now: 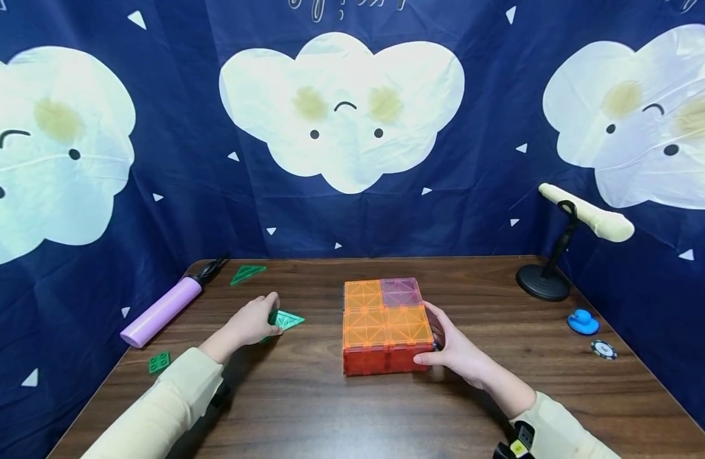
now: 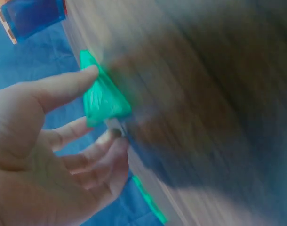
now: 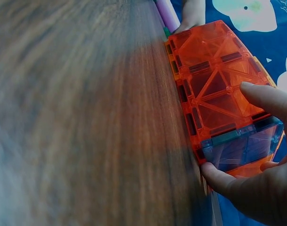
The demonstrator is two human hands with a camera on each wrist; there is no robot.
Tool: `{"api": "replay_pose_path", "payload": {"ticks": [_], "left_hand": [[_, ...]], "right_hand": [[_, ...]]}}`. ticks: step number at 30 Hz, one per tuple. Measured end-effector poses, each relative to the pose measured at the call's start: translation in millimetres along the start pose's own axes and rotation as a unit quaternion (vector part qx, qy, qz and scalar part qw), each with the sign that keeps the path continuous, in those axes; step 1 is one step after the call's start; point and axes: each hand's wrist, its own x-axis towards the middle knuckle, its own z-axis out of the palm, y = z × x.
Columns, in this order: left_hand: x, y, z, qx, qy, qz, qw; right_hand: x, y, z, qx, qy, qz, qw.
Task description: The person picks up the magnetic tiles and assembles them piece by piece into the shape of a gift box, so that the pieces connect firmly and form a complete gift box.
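A green triangular magnetic tile (image 1: pixel 288 320) is pinched in my left hand (image 1: pixel 250 328), low over the left part of the table. In the left wrist view the thumb lies on the face of the green tile (image 2: pixel 103 99) with fingertips under its lower edge. My right hand (image 1: pixel 458 347) holds the near right corner of a box built of magnetic tiles (image 1: pixel 375 328), thumb on its red front and fingers along the right side. Orange tiles and one purple tile form its top. The right wrist view shows a blue tile (image 3: pixel 242 146) on the side under that hand.
A second green triangle tile (image 1: pixel 248 274) lies at the back left. Beside it is a purple pump (image 1: pixel 163 312), with a green block (image 1: pixel 159 362) nearer. At right stand a microphone stand (image 1: pixel 544 280), a blue rubber duck (image 1: pixel 583 321) and a poker chip (image 1: pixel 603 349).
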Motion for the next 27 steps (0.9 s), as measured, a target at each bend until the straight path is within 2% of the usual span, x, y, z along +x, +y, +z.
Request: {"api": "replay_pose_path", "payload": {"ticks": [5, 9, 13, 17, 19, 22, 25, 27], "left_hand": [[3.7, 6.9, 1.8, -0.049, 0.010, 0.044, 0.9978], [8.7, 16.4, -0.8, -0.070, 0.060, 0.073, 0.9930], [13.4, 38.3, -10.4, -0.116, 0.128, 0.082, 0.9816], [15.4, 73.2, -20.5, -0.176, 0.170, 0.106, 0.9638], [15.7, 91.9, -22.7, -0.190, 0.176, 0.131, 0.9570], [15.7, 116.9, -21.3, -0.193, 0.170, 0.168, 0.9516], [16.3, 134.3, -15.9, -0.186, 0.157, 0.191, 0.9508], [17.9, 140.7, -10.6, -0.181, 0.150, 0.196, 0.9520]], "right_hand": [[0.5, 0, -2, -0.008, 0.003, -0.005, 1.0000], [-0.1, 3, -1, -0.015, 0.002, -0.016, 0.9997], [-0.5, 4, 2, -0.018, -0.005, -0.031, 0.9994], [-0.6, 3, 2, -0.018, -0.004, -0.030, 0.9994], [-0.7, 3, 2, -0.017, -0.003, -0.026, 0.9995], [-1.0, 2, 2, -0.015, -0.003, -0.020, 0.9997], [-1.5, 2, 2, -0.013, -0.005, -0.016, 0.9998], [-2.1, 2, 3, -0.011, -0.005, -0.015, 0.9998]]}}
